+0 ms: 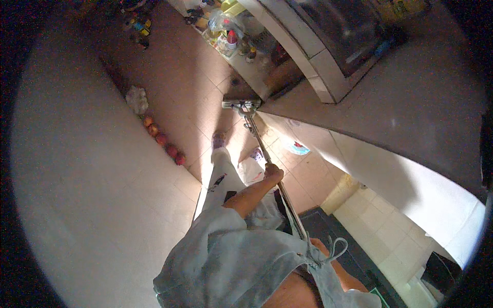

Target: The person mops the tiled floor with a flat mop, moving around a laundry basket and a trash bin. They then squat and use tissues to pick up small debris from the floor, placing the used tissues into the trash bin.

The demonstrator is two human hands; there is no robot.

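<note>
A mop with a long metal handle (pixel 288 204) slants away from my body. Its flat, wide head (pixel 241 104) rests on the tiled floor beside the corner of the counter base. Midway along the handle, my left hand (pixel 273 173) is closed round it. My right hand (pixel 319 246) is at the handle's upper end, close to my body, and appears closed on it. Grey cloth and a looped drawstring (pixel 336 251) partly cover those fingers. My feet in patterned shoes (pixel 219 140) stand just behind the mop head.
Several round red and orange fruits (pixel 161 139) lie along the pale surface's edge at left, near a white plastic bag (pixel 137 99). Bottles (pixel 232 40) and bags crowd a low shelf ahead. A dark countertop (pixel 390 118) juts in at right, above a small blue-and-white packet (pixel 298 148) on the floor.
</note>
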